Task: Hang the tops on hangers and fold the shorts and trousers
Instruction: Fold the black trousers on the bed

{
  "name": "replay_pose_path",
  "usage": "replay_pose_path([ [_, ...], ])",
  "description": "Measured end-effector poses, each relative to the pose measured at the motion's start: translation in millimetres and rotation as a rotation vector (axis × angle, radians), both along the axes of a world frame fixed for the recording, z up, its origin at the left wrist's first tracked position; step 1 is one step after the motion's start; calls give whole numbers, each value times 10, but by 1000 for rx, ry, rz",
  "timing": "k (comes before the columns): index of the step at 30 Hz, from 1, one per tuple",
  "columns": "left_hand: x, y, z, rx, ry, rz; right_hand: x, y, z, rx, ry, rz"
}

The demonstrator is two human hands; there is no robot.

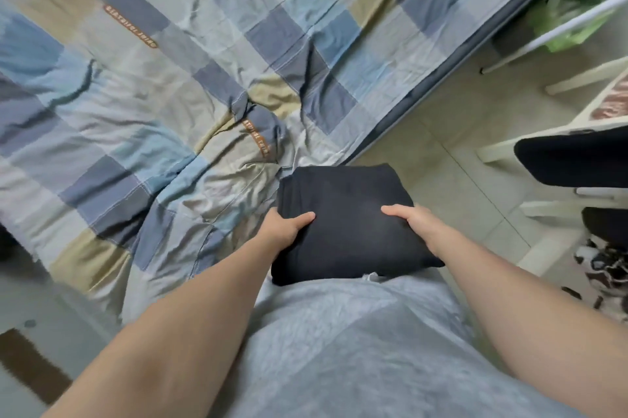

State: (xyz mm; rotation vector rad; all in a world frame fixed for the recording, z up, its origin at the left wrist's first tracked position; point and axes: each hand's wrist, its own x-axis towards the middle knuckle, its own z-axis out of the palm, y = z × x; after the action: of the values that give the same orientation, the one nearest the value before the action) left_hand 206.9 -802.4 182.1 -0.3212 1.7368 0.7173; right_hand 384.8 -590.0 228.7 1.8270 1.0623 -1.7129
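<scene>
Checked bedding (170,77) fills my view. At its near corner I hold the folded black garment (346,213), with my left hand (289,230) and right hand (418,224) pinching opposite sides, thumbs on top and fingers hidden beneath. It partly overhangs the bed edge, so a slackened pinch could let the layers slide and unfold.
</scene>
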Motion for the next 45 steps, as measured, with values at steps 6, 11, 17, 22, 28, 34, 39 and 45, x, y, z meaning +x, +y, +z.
replay_pose_path([
  [6,37,839,511,174,166,-320,664,103,565,195,145,-301],
  [11,494,1571,966,305,294,-517,1356,421,1017,355,298,-441],
  [17,1539,2357,1404,485,409,-579,2492,915,1490,533,414,-520],
  [22,2474,2994,1676,628,406,-683,3511,1227,1774,654,453,-596],
  [28,3520,3765,2046,743,407,-896,4579,1268,1998,785,395,-821],
  [34,4575,4532,2187,875,324,-1128,5418,1225,2090,881,312,-1087],
  [39,5491,5245,2254,967,191,-1351,5935,1292,2118,984,157,-1312],
  [45,6491,6064,2344,1047,93,-1605,6305,1553,2179,1057,-31,-1541],
])
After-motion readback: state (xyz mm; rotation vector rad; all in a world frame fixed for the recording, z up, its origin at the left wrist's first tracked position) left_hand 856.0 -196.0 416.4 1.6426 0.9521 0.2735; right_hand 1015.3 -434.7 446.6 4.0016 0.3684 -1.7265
